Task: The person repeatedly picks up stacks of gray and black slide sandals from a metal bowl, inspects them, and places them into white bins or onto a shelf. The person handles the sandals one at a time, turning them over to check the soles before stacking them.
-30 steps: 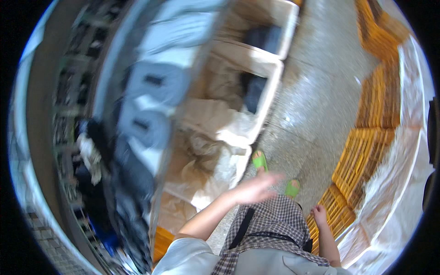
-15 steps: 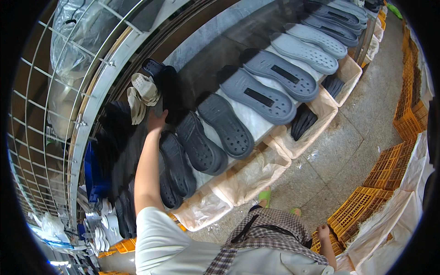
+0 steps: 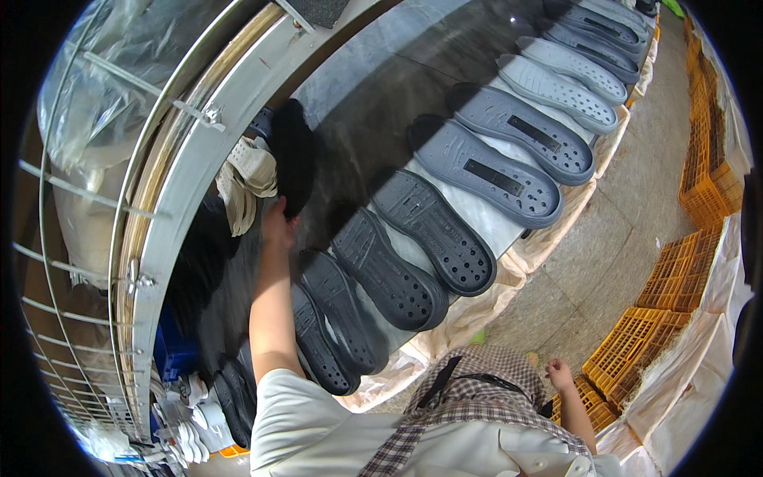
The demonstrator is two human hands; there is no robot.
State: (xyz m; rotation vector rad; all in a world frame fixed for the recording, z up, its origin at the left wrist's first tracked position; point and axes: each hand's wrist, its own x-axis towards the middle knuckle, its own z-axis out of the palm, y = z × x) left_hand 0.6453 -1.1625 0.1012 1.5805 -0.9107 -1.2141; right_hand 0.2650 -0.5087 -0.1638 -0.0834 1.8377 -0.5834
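Note:
My left arm reaches under the rim of the wire guard. In the shade there, my left hand (image 3: 278, 226) is at the lower end of a dark shoe sole (image 3: 292, 155). Its fingers are partly hidden, so a grip cannot be made out. Cream-coloured soles (image 3: 248, 176) are bunched just beyond it. Closer to me, dark grey soles (image 3: 391, 270) lie in a slanting row along the table, their perforated ends toward the aisle. My right hand (image 3: 559, 374) hangs at my right side, fingers curled in, with nothing seen in it.
A metal-rimmed wire guard (image 3: 187, 119) curves over the left side. Bluish-grey soles (image 3: 486, 171) and light grey soles (image 3: 556, 91) continue up the table. Lined bins (image 3: 453, 318) stand along its aisle edge. Orange crates (image 3: 632, 346) line the right of the aisle.
My view has shifted closer to the guard, and the row of soles sits farther right in it. My left hand stays by the cream soles; my right hand has risen slightly.

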